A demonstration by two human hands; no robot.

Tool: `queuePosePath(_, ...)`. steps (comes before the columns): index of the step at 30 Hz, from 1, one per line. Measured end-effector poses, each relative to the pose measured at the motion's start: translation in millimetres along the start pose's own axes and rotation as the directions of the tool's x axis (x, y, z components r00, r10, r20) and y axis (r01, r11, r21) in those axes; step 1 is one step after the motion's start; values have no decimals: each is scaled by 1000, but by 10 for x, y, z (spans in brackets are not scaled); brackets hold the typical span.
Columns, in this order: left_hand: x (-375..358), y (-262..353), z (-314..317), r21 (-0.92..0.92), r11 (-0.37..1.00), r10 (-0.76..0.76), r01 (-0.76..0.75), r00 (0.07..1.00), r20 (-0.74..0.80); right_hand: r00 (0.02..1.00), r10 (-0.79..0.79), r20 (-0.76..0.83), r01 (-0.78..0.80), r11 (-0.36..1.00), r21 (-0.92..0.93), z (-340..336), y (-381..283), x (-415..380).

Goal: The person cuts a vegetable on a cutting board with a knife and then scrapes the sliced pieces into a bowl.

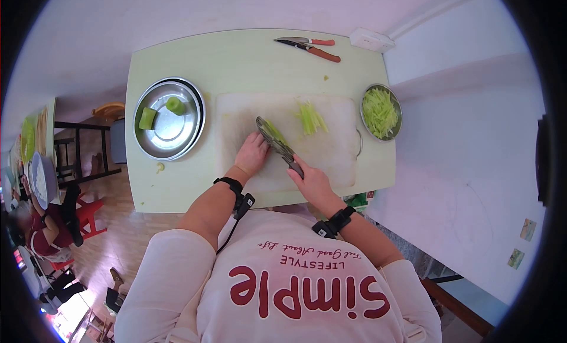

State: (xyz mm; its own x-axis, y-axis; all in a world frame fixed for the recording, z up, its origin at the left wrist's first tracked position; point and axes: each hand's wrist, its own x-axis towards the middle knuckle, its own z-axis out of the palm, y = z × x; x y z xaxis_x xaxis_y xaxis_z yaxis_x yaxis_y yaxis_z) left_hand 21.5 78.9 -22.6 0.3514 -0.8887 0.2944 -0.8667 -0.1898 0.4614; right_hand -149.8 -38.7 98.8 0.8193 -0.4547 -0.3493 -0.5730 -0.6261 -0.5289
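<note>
My right hand (313, 182) is wrapped around the handle of a kitchen knife (280, 147), its blade angled up and left over the white cutting board (331, 160). Against the blade's far side lies a strip of pale green vegetable (274, 130). Close on the blade's left, my left hand (252, 154) has its fingers bent and pressed down on the vegetable, which the hand and blade mostly hide. A small pile of thin green shreds (312, 118) rests further right on the board.
Two short green vegetable chunks (147, 118) sit in a steel basin (162, 148) at left. A steel bowl (398, 127) of green shreds stands at right. Two knives (322, 51) lie at the table's back edge. Another person (50, 231) sits at far left near a bowl (50, 180).
</note>
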Motion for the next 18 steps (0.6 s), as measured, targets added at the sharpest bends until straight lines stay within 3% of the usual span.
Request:
queuePosePath(10,48,64,-85,15,1000,-1,1,1000,-18,999,-4,-34,3,1000,-8,29,4,44)
queuePosePath(18,46,60,-69,17,1000,-14,14,1000,2,1000,8,-3,-8,993,116,30,77,185)
